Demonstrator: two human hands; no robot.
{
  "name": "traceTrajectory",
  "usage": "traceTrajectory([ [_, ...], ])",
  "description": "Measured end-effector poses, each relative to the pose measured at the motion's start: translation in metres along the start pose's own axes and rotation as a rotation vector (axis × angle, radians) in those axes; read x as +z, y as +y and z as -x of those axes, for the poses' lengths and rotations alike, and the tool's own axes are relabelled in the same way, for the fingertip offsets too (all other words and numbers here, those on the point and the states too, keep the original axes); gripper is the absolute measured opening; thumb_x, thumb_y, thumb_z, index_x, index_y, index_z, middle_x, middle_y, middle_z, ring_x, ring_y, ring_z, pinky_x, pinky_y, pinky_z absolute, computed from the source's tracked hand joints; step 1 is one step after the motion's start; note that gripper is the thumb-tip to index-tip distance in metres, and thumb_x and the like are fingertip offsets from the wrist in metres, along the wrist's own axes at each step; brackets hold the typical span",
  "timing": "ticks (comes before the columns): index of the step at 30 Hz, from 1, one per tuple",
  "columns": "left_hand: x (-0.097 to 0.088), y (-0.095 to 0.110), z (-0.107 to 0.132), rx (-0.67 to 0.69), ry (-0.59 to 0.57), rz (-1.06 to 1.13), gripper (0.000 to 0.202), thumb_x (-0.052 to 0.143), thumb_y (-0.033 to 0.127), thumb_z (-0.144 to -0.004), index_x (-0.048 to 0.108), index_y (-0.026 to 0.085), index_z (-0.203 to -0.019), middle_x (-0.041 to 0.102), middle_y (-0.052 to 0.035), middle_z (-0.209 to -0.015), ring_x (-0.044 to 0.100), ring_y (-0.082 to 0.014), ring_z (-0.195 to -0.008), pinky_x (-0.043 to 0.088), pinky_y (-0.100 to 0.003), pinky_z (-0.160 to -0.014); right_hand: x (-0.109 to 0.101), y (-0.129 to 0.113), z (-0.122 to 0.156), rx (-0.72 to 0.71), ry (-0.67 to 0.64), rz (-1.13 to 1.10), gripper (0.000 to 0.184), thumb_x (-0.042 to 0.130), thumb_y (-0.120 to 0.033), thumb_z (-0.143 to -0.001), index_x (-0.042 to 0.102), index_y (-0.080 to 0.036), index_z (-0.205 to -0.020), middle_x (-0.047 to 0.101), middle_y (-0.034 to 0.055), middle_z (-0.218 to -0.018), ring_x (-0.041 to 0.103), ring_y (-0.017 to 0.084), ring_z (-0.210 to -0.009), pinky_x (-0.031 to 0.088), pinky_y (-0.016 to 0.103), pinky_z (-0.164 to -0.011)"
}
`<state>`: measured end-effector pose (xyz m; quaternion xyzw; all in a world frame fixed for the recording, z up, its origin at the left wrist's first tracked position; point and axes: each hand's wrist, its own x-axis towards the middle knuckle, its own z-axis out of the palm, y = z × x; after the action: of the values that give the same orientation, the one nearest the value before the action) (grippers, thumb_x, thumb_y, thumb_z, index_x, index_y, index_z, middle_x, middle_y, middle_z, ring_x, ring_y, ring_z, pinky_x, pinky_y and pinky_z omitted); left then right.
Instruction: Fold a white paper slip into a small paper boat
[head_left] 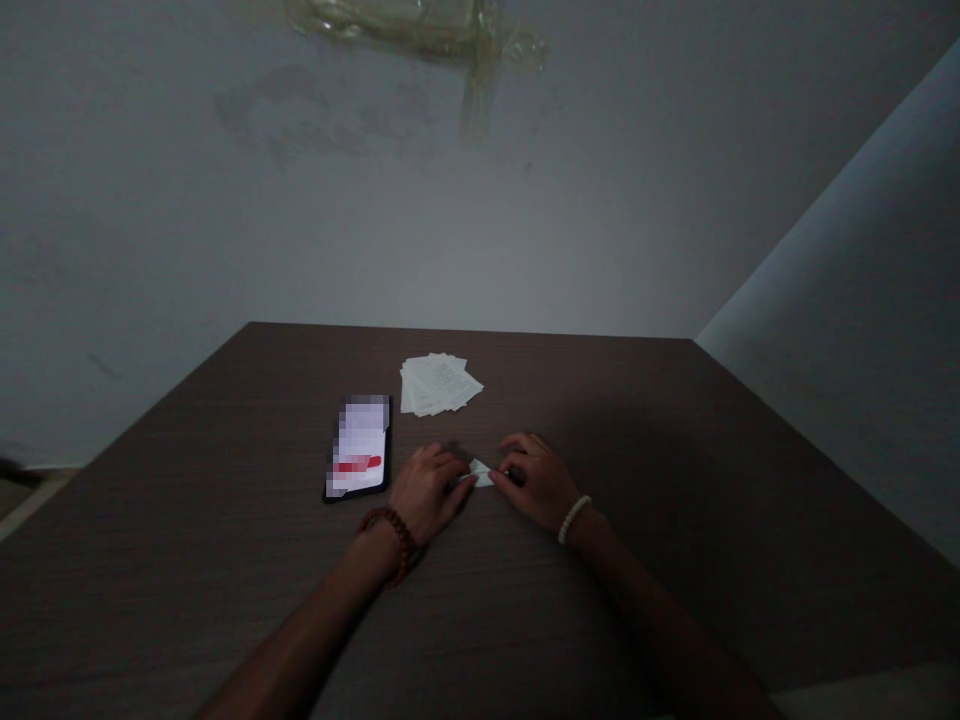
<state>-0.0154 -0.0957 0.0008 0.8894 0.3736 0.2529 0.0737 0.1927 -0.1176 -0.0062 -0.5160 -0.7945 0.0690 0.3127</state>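
A small folded piece of white paper (481, 471) lies on the dark wooden table (675, 480) between my two hands. My left hand (430, 490), with a brown bead bracelet at the wrist, presses its fingertips on the paper's left end. My right hand (536, 478), wearing a white bead bracelet, pinches the paper's right end with curled fingers. Most of the paper is hidden under the fingers.
A phone (359, 446) with a lit screen lies left of my hands. A loose stack of white paper sheets (438, 383) sits behind them. Grey walls stand at the table's far edge and right side.
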Motion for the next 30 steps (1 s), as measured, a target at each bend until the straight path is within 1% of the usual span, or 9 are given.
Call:
traceTrajectory([
  [5, 0.0028, 0.0, -0.0012, 0.02, 0.007, -0.03, 0.018, 0.052, 0.027, -0.088, 0.065, 0.018, -0.079, 0.065, -0.0057, -0.077, 0.053, -0.0224, -0.08, 0.04, -0.036, -0.07, 0.0021, -0.0011, -0.0008, 0.021, 0.01, 0.019, 0.016, 0.067, -0.031, -0.08, 0.062, -0.019, -0.071, 0.06, 0.0078, -0.099, 0.055, 0.021, -0.093, 0.045, 0.037, -0.083],
  [11, 0.004, -0.0007, -0.0024, -0.033, -0.021, 0.018, 0.016, 0.055, 0.025, -0.087, 0.065, 0.018, -0.077, 0.065, -0.0055, -0.078, 0.053, -0.0223, -0.082, 0.041, -0.037, -0.073, 0.003, -0.0018, -0.0018, 0.025, 0.003, 0.034, 0.015, 0.067, -0.03, -0.081, 0.062, -0.019, -0.072, 0.06, 0.0079, -0.098, 0.054, 0.021, -0.093, 0.045, 0.038, -0.084],
  [19, 0.009, -0.0023, -0.0014, -0.033, 0.0, 0.01, 0.013, 0.055, 0.022, -0.085, 0.066, 0.019, -0.078, 0.065, -0.0053, -0.078, 0.053, -0.0225, -0.082, 0.041, -0.037, -0.072, 0.0051, -0.0003, -0.0019, 0.022, 0.002, 0.04, 0.014, 0.068, -0.031, -0.08, 0.064, -0.019, -0.073, 0.06, 0.0078, -0.097, 0.055, 0.021, -0.093, 0.045, 0.038, -0.084],
  [24, 0.0073, -0.0005, -0.0014, -0.035, -0.034, -0.022, 0.018, 0.053, 0.023, -0.087, 0.065, 0.019, -0.073, 0.064, -0.0051, -0.076, 0.053, -0.0228, -0.082, 0.039, -0.037, -0.072, 0.0033, -0.0024, -0.0026, 0.036, -0.006, 0.046, 0.013, 0.069, -0.029, -0.079, 0.064, -0.019, -0.072, 0.061, 0.0071, -0.097, 0.054, 0.021, -0.093, 0.045, 0.037, -0.083],
  [30, 0.0053, 0.0027, -0.0021, -0.069, -0.05, -0.013, 0.015, 0.054, 0.022, -0.086, 0.067, 0.019, -0.077, 0.065, -0.0048, -0.078, 0.053, -0.0233, -0.083, 0.038, -0.038, -0.072, 0.0035, -0.0039, -0.0032, 0.037, -0.008, 0.054, 0.015, 0.068, -0.03, -0.079, 0.062, -0.019, -0.072, 0.06, 0.007, -0.096, 0.054, 0.021, -0.091, 0.045, 0.036, -0.082],
])
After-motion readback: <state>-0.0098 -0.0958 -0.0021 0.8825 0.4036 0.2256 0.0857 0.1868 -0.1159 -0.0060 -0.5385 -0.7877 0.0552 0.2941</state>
